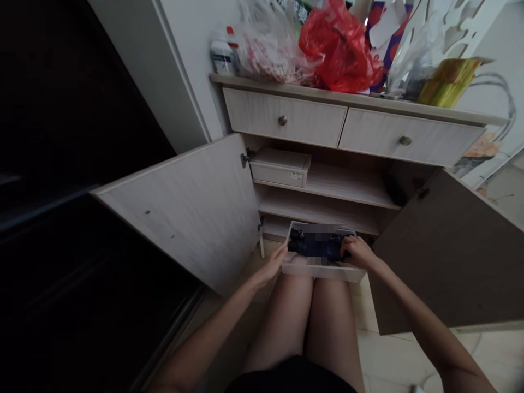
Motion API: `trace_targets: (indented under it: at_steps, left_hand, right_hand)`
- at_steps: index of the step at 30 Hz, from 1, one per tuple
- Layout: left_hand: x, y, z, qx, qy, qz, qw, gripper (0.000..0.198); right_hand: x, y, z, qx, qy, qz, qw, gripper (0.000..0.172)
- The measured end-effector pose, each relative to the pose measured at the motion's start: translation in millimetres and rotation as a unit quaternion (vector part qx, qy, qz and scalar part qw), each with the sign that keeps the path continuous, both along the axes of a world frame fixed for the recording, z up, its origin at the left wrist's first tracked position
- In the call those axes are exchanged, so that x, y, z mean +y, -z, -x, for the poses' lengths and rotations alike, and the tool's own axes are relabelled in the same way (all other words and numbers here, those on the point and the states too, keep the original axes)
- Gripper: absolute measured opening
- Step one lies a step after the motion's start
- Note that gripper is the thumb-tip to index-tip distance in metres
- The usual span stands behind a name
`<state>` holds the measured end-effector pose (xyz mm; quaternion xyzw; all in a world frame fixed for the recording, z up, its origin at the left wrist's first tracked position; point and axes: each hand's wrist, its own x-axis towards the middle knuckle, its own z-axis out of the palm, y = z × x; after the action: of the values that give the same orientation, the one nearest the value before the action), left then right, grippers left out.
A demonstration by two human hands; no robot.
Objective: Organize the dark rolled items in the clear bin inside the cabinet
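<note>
Open box [323, 271] — one; hands [357, 252] — two

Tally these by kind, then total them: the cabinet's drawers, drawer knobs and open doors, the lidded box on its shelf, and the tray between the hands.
Drawers: 2
Drawer knobs: 2
Open doors: 2
Lidded box: 1
Tray: 1
Total: 8

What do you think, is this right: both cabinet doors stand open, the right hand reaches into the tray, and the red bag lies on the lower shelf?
Not quite: the red bag lies on top of the cabinet, as the head view shows. The rest stands: both cabinet doors are open, and the right hand reaches into the tray.
</note>
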<state>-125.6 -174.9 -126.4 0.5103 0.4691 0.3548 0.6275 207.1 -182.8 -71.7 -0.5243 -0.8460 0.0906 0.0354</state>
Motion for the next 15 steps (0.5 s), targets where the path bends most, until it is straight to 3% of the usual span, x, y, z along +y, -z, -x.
trace_targets:
  at_steps: [3, 5, 7, 10, 12, 15]
  left_hand:
    - [2, 4.4, 1, -0.008, 0.004, 0.009, 1.0, 0.062]
    - [4, 8.3, 2, -0.011, 0.002, 0.004, 1.0, 0.062]
    - [5, 11.4, 3, -0.006, -0.001, 0.003, 1.0, 0.065]
    - [6, 12.9, 3, 0.003, -0.001, 0.01, 1.0, 0.071]
    - [6, 12.1, 3, 0.003, 0.003, 0.006, 1.0, 0.073]
    - [8, 10.4, 4, -0.01, 0.011, -0.001, 1.0, 0.072]
  right_hand:
    - [18, -11.9, -5, 0.018, -0.042, 0.039, 0.998, 0.005]
    - [40, -25.1, -21, 0.068, -0.006, 0.031, 0.997, 0.019]
    - [67, -39.4, -45, 0.084, 0.14, -0.052, 0.985, 0.033]
    - [106, -54.1, -90, 0.037, 0.364, -0.166, 0.916, 0.036]
    - [126, -56.4, -117, 0.001, 0.44, -0.179, 0.88, 0.035]
    - [148, -51.3, -149, -0.022, 0.5, -0.154, 0.852, 0.039]
